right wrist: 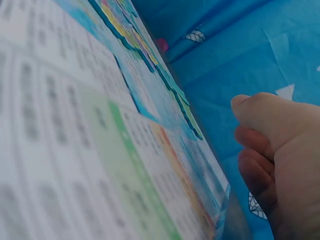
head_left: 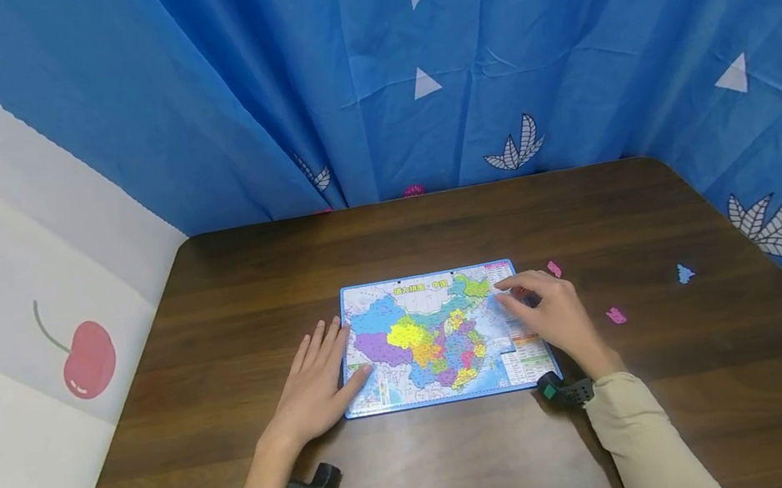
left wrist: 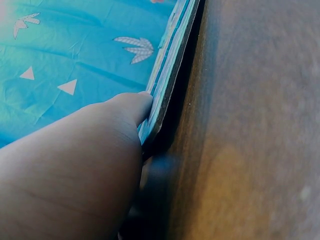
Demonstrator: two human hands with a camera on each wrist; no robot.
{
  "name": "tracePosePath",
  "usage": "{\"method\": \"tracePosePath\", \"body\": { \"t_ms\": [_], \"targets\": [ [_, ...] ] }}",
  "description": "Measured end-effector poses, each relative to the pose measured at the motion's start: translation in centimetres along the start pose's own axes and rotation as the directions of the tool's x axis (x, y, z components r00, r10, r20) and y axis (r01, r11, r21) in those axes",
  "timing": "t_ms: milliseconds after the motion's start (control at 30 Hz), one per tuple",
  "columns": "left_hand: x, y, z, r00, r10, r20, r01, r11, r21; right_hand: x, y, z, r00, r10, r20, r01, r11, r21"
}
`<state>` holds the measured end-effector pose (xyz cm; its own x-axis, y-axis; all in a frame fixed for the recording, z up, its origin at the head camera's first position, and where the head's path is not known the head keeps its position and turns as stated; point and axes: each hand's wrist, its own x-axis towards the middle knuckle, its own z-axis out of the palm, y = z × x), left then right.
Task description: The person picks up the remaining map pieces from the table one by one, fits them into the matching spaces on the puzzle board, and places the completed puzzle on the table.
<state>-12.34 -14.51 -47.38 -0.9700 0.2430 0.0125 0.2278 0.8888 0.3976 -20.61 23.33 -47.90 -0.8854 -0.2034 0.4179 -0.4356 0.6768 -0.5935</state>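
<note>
A map puzzle board (head_left: 437, 296) with a blue border and many coloured region pieces lies flat on the table. My left hand (head_left: 317, 386) rests along its left side with the fingers extended and the thumb on the board. In the left wrist view the thumb (left wrist: 137, 105) touches the board's edge. Over the board's right part is my right hand (head_left: 549, 313), thumb and forefinger bent towards each other with a gap and no piece visible between them. From the right wrist, its loosely bent fingers (right wrist: 257, 170) show beyond the printed tables.
To the right of the board lie two pink puzzle pieces, one (head_left: 555, 268) just behind the right hand and another (head_left: 617, 316) beside it. A blue piece (head_left: 685, 273) is farther right on the brown table (head_left: 375, 238). Blue curtain (head_left: 371, 112) hangs behind the table.
</note>
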Motion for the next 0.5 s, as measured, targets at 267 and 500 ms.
{"method": "tracePosePath", "body": {
  "t_ms": [267, 500],
  "targets": [
    [-0.1, 0.0, 0.0, 1.000, -0.008, 0.009, 0.008, 1.000, -0.006, 0.1, 1.0, -0.7, 0.998, 0.039, -0.050, -0.039, 0.999, -0.008],
    [0.1, 0.0, -0.1, 1.000, -0.004, 0.014, 0.004, 1.000, 0.001, 0.0, 1.8, -1.0, 0.990, 0.092, -0.106, -0.094, 0.995, -0.014]
  ]
}}
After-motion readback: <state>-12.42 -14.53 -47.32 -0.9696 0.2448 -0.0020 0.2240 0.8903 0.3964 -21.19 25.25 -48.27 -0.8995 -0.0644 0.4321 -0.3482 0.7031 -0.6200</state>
